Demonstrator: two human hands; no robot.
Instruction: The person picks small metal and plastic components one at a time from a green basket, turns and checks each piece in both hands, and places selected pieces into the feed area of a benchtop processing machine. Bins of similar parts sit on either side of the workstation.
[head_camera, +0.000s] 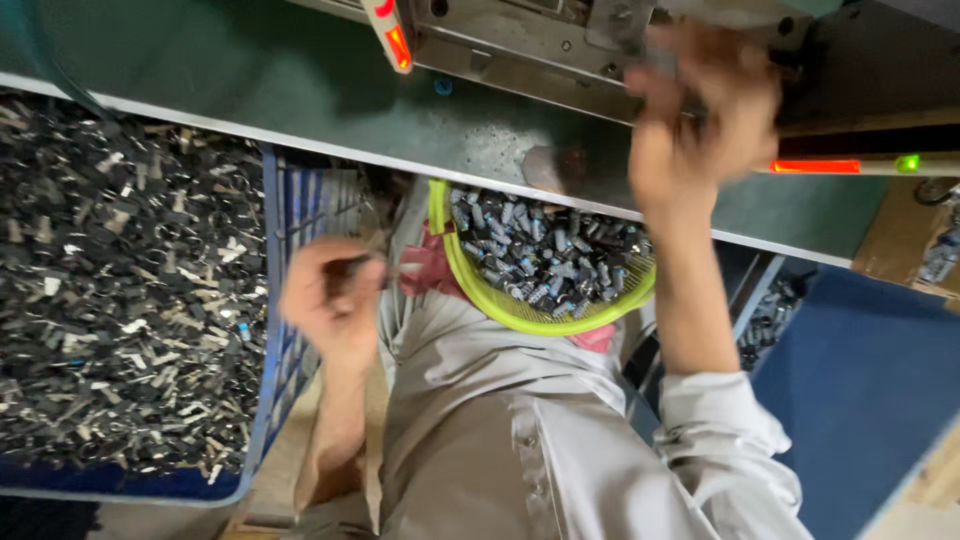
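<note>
A view from above looks down at a seated person in light grey clothes working at a green machine table (300, 90). The left hand (330, 295) hangs low beside the lap, its fingers pinched together on a small dark metal part (350, 268); the part is blurred, so its exact shape cannot be told. Just beside that hand stands a blue plastic crate (285, 300), heaped with a great many small dark and silvery parts. The right hand (700, 120) is raised to the grey metal machine (520, 40) at the far edge of the table, fingers curled close against it; motion blur hides whether it grips anything. On the person's lap, partly tucked under the table edge, sits a yellow-green bowl (470, 275) filled nearly to the rim with small dark, blue-tinged pieces. Red indicator lights (815, 166) glow on the machine. Judging from how things lie, the work looks well in hand but far from finished: the bowl holds many pieces, yet the crate is still piled high.
</note>
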